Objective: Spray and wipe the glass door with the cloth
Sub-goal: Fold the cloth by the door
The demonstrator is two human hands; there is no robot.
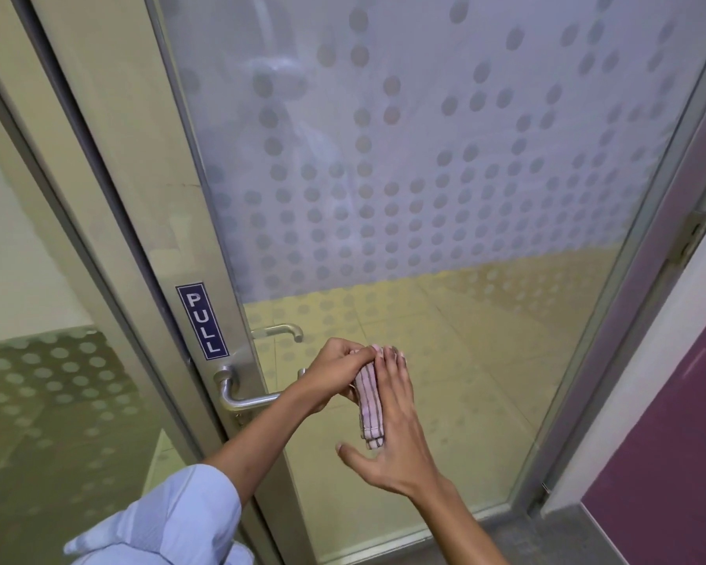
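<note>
Two hands meeting in front of the glass door (pixel 445 197), just right of the door handle (pixel 237 395). Left hand (pixel 335 371) pinching the top of a folded striped cloth (pixel 368 401); right hand (pixel 396 434) open, fingers flat against its side. Best folded into a firm flat pad, gripped snugly before wiping.

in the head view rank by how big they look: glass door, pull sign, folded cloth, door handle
1. glass door, by far the largest.
2. cloth and handle: look alike, and both are partly hidden by the hands, so unranked.
3. pull sign, smallest, though not by much.
</note>
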